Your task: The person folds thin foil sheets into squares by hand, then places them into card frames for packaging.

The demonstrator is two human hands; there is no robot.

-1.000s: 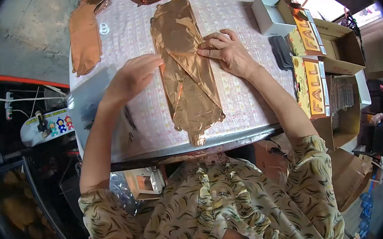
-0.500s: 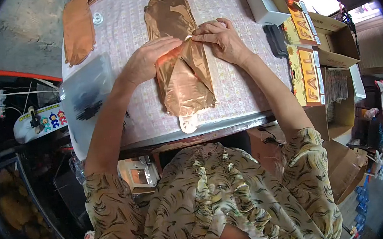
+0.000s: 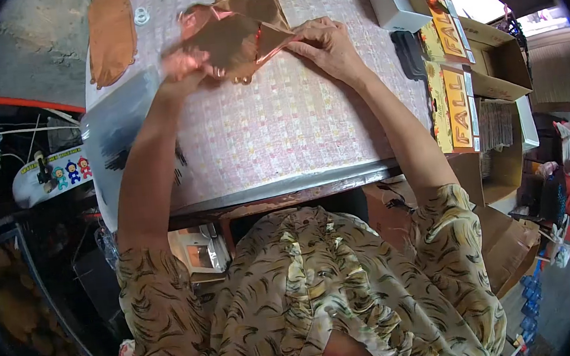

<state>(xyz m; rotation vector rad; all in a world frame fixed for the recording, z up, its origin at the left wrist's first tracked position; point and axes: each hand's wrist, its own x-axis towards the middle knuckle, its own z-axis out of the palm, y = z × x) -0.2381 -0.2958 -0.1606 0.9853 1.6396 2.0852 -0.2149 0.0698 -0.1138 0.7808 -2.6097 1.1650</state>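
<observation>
A shiny copper-coloured foil piece (image 3: 229, 41) is spread between my two hands above the table. My left hand (image 3: 183, 63), blurred by motion, is at its left end, closed on the foil's edge. The foil's right corner is pinched between the thumb and fingers of my right hand (image 3: 323, 40). Behind it, more of the same foil reaches toward the far side of the table. Another flat copper foil piece (image 3: 112, 36) lies at the table's far left, next to a small clear ring (image 3: 141, 15).
A clear plastic bag (image 3: 117, 133) with dark strips lies at the left edge of the patterned tablecloth (image 3: 280, 130). On the right stand a white open box (image 3: 398, 0), a black tray (image 3: 409, 55), orange FALL packages (image 3: 458, 107) and cardboard boxes (image 3: 498, 58).
The foil's near end has been lifted off the table and folded up and to the left. My left hand has moved left and my right hand slightly up.
</observation>
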